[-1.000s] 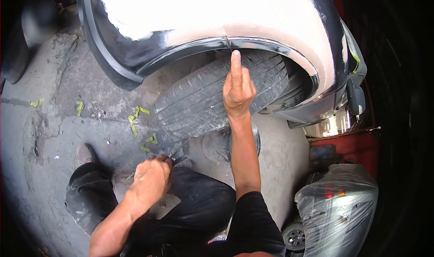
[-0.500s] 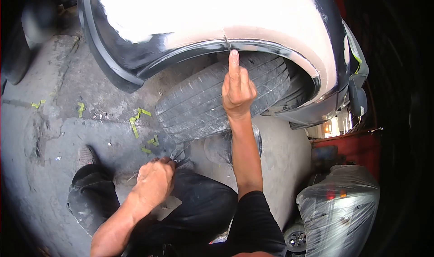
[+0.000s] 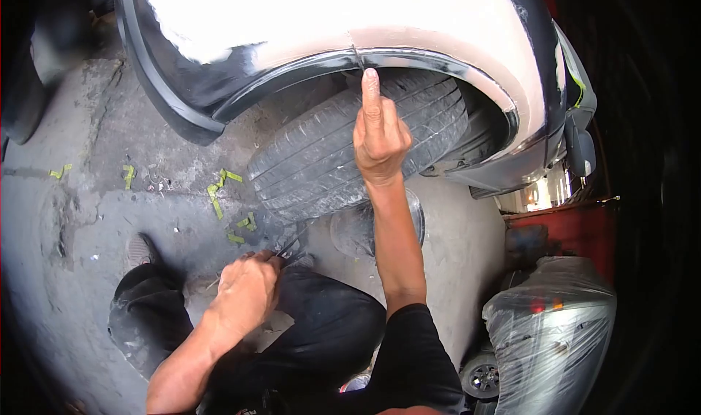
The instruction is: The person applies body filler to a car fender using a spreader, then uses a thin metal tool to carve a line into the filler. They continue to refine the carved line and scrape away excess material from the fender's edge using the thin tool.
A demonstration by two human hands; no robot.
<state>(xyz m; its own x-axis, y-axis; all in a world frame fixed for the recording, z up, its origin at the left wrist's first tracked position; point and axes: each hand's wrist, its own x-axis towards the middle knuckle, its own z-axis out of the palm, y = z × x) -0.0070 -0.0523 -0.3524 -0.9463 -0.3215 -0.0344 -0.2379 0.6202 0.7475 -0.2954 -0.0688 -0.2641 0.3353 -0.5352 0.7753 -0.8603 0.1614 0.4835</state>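
Observation:
My right hand [image 3: 381, 141] reaches up over the tyre [image 3: 358, 148]. Its index finger is stretched out and the others are curled, with nothing visible in it. That fingertip is at the dark edge of the wheel arch [image 3: 292, 72], just below a thin vertical line in the pinkish filler. Lower left, my left hand [image 3: 250, 287] is closed around a thin dark tool [image 3: 293, 241], whose end sticks out toward the tyre. A thin pale piece shows at the hand's other side. The fender [image 3: 328, 13] above is white, pinkish and black in patches.
Bits of yellow-green tape [image 3: 217, 196] lie on the grey concrete floor [image 3: 146, 218]. A round dark-rimmed object [image 3: 354, 232] stands below the tyre. At lower right is a car wrapped in plastic film [image 3: 551, 335]. My knees are bent below my hands.
The view has shifted slightly, so the fender and wheel arch sit a little higher and further left. My right fingertip remains at the arch edge, and my left hand keeps its hold.

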